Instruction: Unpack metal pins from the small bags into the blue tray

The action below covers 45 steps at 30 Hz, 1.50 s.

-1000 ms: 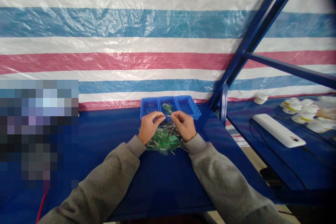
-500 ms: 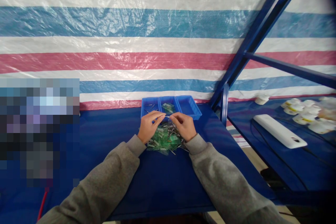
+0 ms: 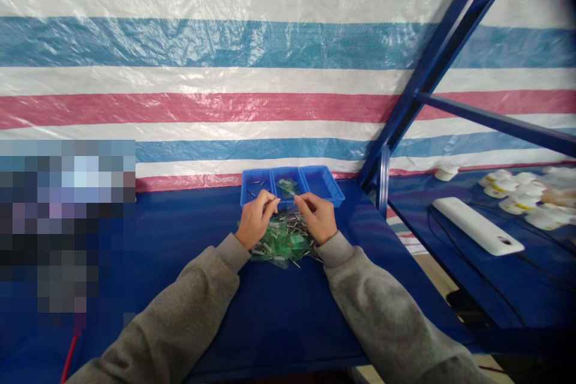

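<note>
My left hand [image 3: 257,219] and my right hand [image 3: 317,216] are raised over a mixed pile on the blue table. Each is closed in a pinch, with a small gap between the two sets of fingertips. Whatever the fingers hold is too small to make out. Green translucent pieces [image 3: 281,243] make up the near part of the pile, and thin metal pins [image 3: 294,223] lie at its far and right side. Just beyond my fingertips stands a blue tray [image 3: 338,187] with three compartments. A few thin metal pieces [image 3: 255,185] lie in its left compartment, greenish clear pieces [image 3: 287,186] in the middle one.
A blue metal frame post [image 3: 423,78] rises at the right of the table [image 3: 270,318]. Beyond it, a second surface holds a long white device [image 3: 479,225], black cables and several white round parts [image 3: 519,198]. A striped plastic sheet [image 3: 202,42] hangs behind. The left side is blurred out.
Half a second ago my fingertips nearly met around a thin shiny piece. Now they have drawn slightly apart, and that piece no longer shows between them. The view has shifted a little.
</note>
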Each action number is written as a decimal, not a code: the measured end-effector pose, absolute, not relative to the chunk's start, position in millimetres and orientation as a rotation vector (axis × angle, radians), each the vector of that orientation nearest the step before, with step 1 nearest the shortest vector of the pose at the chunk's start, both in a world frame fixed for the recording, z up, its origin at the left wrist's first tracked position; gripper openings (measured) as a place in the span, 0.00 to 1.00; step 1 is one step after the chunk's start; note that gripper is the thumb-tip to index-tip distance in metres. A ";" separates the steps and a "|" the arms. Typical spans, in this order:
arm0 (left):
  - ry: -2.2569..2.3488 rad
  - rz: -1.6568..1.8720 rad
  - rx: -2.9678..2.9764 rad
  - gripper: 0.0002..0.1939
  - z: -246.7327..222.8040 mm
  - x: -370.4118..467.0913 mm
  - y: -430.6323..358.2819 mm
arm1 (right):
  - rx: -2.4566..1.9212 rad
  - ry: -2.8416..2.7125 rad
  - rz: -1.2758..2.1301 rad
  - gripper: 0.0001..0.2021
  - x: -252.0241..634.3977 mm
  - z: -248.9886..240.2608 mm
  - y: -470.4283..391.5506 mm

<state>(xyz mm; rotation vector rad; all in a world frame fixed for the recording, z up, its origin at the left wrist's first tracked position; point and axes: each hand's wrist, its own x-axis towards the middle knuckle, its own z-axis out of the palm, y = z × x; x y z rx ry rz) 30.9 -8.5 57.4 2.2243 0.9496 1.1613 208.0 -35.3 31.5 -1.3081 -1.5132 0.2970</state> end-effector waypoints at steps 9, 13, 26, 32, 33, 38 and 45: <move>0.874 1.275 2.318 0.13 54.6 28.3 -3.7 | -1.304 -1.509 0.283 0.17 207.9 30.6 -37.0; 0.876 1.302 2.242 0.14 50.3 27.9 -1.3 | -1.306 -1.509 0.282 0.18 207.6 30.5 -36.9; 0.870 1.235 1.976 0.14 50.3 31.6 -4.3 | -1.209 -1.679 0.383 0.15 203.5 33.9 -39.0; 0.892 1.295 2.031 0.12 50.3 31.0 -4.8 | -1.185 -1.628 0.368 0.14 204.6 33.5 -39.6; 0.887 1.299 2.014 0.11 50.4 31.3 -4.4 | -1.183 -1.620 0.370 0.14 204.6 33.3 -39.5; 0.876 1.296 1.986 0.10 53.6 33.7 -5.1 | -1.203 -1.670 0.381 0.16 203.9 33.0 -39.1; 0.823 1.218 1.985 0.10 53.2 33.5 -9.7 | -1.264 -1.618 0.332 0.17 205.7 31.4 -39.5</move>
